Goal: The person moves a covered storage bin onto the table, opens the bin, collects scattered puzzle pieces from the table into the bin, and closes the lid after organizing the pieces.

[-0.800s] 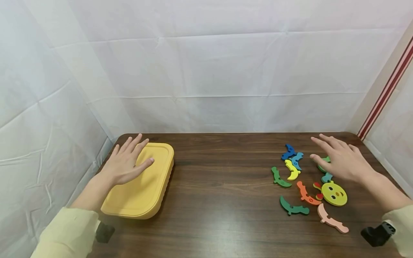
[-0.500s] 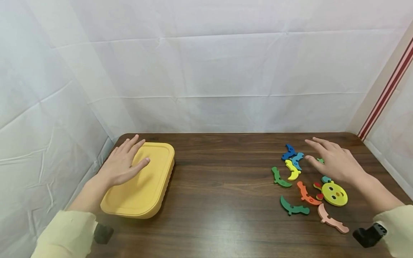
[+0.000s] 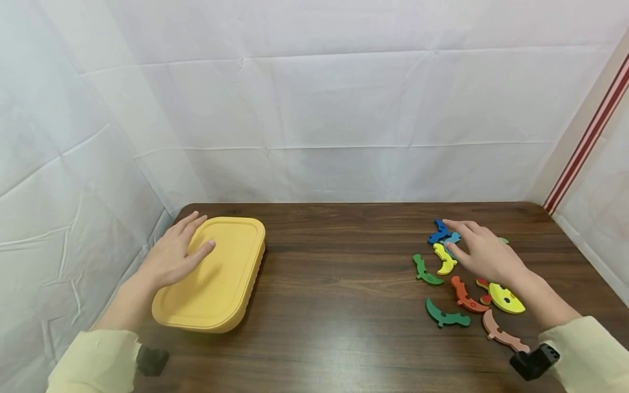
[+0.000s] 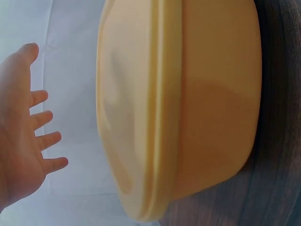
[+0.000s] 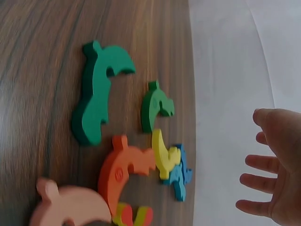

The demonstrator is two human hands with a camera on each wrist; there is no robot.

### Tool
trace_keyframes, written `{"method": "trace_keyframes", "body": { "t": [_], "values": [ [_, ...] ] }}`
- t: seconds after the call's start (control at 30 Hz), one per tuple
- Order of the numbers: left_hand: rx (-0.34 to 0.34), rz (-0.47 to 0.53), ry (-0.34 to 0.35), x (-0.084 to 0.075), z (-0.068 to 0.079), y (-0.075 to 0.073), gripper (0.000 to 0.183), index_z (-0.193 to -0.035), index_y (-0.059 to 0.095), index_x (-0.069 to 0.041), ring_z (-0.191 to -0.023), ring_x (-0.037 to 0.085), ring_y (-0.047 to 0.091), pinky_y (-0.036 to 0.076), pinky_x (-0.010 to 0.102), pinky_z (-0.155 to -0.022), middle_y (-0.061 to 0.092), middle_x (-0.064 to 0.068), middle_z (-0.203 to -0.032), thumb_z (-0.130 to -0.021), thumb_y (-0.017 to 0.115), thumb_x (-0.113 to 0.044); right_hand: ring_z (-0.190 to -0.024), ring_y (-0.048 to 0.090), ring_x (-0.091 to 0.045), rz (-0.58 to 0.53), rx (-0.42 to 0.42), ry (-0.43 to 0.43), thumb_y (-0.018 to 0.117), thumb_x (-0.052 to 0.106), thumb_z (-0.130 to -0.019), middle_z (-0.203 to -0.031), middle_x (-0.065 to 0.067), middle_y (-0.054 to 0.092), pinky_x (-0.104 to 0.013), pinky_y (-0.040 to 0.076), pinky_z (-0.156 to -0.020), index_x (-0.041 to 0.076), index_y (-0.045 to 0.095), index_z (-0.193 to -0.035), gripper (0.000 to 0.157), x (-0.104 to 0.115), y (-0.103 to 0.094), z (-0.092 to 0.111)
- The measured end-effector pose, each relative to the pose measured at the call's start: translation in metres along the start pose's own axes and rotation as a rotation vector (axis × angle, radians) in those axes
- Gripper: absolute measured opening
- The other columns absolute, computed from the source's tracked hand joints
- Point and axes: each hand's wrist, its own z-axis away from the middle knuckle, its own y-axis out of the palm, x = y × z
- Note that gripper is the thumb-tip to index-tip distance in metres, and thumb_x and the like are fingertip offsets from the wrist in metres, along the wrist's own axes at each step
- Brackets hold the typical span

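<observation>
Left hand (image 3: 172,254): raised over the far left part of the container, palm down, fingers extended and parted, grasping nothing; the left wrist view shows it apart from the lid.

Right hand (image 3: 484,254): raised over the cluster of pieces, fingers released and extended, thumb apart, holding nothing; clear of the pieces in the right wrist view.

Container, yellow, rounded rectangular, lid on (image 3: 231,273): at the left of the table, beneath the left hand.

Curved flat toy pieces, at the right of the table:
- dark blue piece (image 3: 437,233), farthest back;
- light blue piece (image 3: 450,239), just beside it, partly covered by the right hand in the head view;
- yellow crescent piece (image 3: 445,260), in front of the blues;
- mid-green piece (image 3: 426,274), left of the yellow crescent piece;
- orange-red piece with a small round mark (image 3: 466,297), farther forward;
- dark green piece (image 3: 447,316), front left of the group;
- pale pink piece (image 3: 503,334), foremost;
- round yellow face piece with red-tipped feelers (image 3: 503,299), partly hidden by the right forearm.

A further green edge (image 3: 504,240) shows behind the right hand; its shape is hidden.

Table, dark brown, wood-grained (image 3: 334,305).

Backdrop, creased white cloth (image 3: 314,109); red-and-white striped band (image 3: 587,136) at right.

Sleeves, pale yellow-green (image 3: 93,357), one per arm; black wrist device (image 3: 152,361) on each.
</observation>
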Motion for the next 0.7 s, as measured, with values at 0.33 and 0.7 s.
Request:
{"method": "trace_keyframes", "body": {
  "t": [0.33,0.7],
  "values": [
    [-0.035,0.099,-0.02,0.014,0.007,0.0,0.064,-0.144,0.026,-0.005,-0.129,0.049,0.023,0.025,0.068,-0.095,0.021,0.022,-0.148,-0.095,0.042,-0.043,-0.105,0.054,-0.04,-0.079,-0.019,-0.005,0.051,0.031,-0.094,-0.13,-0.024,0.044,-0.052,0.049,-0.076,0.006,0.036,-0.14,0.054,0.018,0.016,-0.006],
    [-0.079,0.179,-0.071,0.024,0.014,0.001,0.06,-0.143,0.027,-0.003,-0.126,0.049,0.029,0.037,0.064,-0.087,0.026,0.026,-0.144,-0.096,0.042,-0.038,-0.102,0.056,-0.037,-0.137,-0.037,-0.004,0.05,0.033,-0.094,-0.132,-0.021,0.044,-0.048,0.05,-0.071,0.01,0.039,-0.139,0.051,0.036,0.032,-0.01]
  ]
}}
